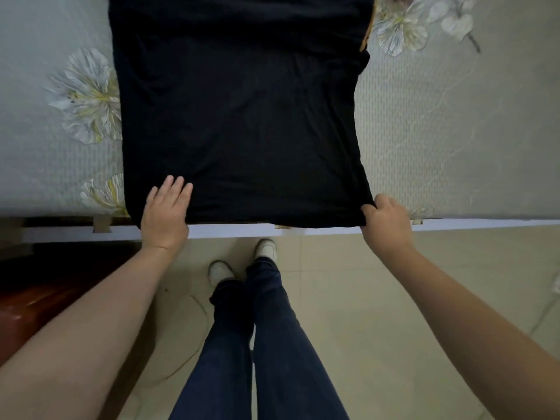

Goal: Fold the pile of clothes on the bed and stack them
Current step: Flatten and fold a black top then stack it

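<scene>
A black garment (pixel 242 110) lies spread flat on the bed, its hem along the bed's near edge and its upper part running out of the top of the view. My left hand (pixel 165 212) rests flat on the hem's near-left corner with the fingers straight. My right hand (pixel 386 221) pinches the hem's near-right corner with curled fingers. A thin strip of tan fabric (pixel 367 34) shows along the garment's right edge near the top.
The bed carries a pale grey-green sheet (pixel 439 122) printed with white flowers. Its white frame edge (pixel 333 229) runs across the view. My legs and white shoes stand on the beige tiled floor (pixel 348 298). Dark red wooden furniture (pixel 36 292) stands at lower left.
</scene>
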Motion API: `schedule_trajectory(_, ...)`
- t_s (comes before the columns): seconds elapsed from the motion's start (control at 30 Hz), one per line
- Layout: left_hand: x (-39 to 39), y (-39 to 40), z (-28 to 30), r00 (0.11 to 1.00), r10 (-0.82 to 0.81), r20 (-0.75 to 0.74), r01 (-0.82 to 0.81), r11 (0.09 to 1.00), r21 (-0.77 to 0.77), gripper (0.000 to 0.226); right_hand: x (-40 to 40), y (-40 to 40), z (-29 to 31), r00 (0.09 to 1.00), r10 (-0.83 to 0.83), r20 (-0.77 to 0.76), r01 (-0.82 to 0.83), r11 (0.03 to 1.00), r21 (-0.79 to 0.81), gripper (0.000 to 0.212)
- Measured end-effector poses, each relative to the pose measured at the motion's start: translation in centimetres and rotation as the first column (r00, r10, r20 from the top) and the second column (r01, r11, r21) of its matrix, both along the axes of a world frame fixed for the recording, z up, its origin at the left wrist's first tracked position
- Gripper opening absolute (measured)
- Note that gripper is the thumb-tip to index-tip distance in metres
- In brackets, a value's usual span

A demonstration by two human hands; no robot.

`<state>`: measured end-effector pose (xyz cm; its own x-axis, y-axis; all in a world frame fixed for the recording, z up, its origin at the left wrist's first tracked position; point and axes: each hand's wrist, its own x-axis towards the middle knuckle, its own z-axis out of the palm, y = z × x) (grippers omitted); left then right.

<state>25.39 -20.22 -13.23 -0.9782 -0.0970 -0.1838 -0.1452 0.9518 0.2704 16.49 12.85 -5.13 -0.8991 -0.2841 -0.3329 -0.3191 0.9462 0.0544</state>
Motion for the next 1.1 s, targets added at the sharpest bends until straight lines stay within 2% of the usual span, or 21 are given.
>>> schedule_trajectory(0.07,0.8,-1.1,0.9,0.999,0.013,0.042,-0.013,1.000,-0.005,0.069,0.7,-0.4,0.2,0.995,0.071,-0.072,-0.068,0.997,0.045,0.014)
schedule_trajectory(0.13,1.8,-1.7,2.0,0.998,-0.014,0.056,0.015,1.000,-0.013,0.069,1.7,-0.7,0.6,0.989,0.142,-0.040,-0.136,0.983,0.126,0.013)
schedule_trajectory(0.2,3.1,-2.1,2.8,0.993,-0.073,0.093,0.078,0.996,-0.047,0.068,2.5,-0.8,1.0,0.979,0.163,0.125,-0.188,0.957,0.219,0.011)
schedule_trajectory(0.3,4.8,-2.1,4.4,0.984,-0.118,0.133,0.129,0.989,-0.075,0.068,3.5,0.0,1.7,0.928,0.174,0.328,-0.304,0.864,0.401,0.036)
schedule_trajectory(0.37,6.0,-1.8,6.1,0.943,-0.101,0.316,0.130,0.989,-0.071,0.062,4.4,0.2,2.2,0.887,0.203,0.416,-0.387,0.818,0.426,0.039)
schedule_trajectory(0.43,7.4,-1.8,7.6,0.864,-0.079,0.498,0.147,0.984,-0.098,0.060,5.2,0.5,2.5,0.834,0.171,0.524,-0.436,0.787,0.436,0.039)
schedule_trajectory(0.57,8.4,-1.8,10.4,0.783,-0.107,0.613,0.221,0.969,-0.113,0.053,5.3,0.4,3.5,0.755,0.096,0.649,-0.466,0.775,0.427,0.030)
schedule_trajectory(0.67,6.9,-2.9,12.8,0.817,-0.086,0.571,0.226,0.957,-0.180,0.048,3.7,-0.9,5.6,0.822,0.126,0.555,-0.395,0.829,0.397,0.029)
schedule_trajectory(0.8,3.3,-5.1,15.1,0.881,0.075,0.467,0.088,0.945,-0.316,0.030,-0.6,-2.0,8.1,0.942,-0.011,0.335,-0.133,0.905,0.404,0.028)
schedule_trajectory(0.9,-0.1,-6.3,16.9,0.898,0.157,0.412,-0.015,0.945,-0.327,0.022,-4.7,-2.7,9.9,0.980,0.029,0.198,-0.109,0.908,0.405,0.027)
schedule_trajectory(1.0,-4.4,-7.1,18.3,0.935,0.216,0.282,-0.128,0.945,-0.302,0.022,-9.1,-3.5,11.3,0.998,0.035,0.055,-0.052,0.937,0.346,0.027)
schedule_trajectory(1.1,-9.0,-8.2,18.6,0.935,0.289,0.206,-0.228,0.934,-0.277,0.023,-13.5,-4.9,11.8,1.000,-0.006,-0.006,0.008,0.965,0.261,0.028)
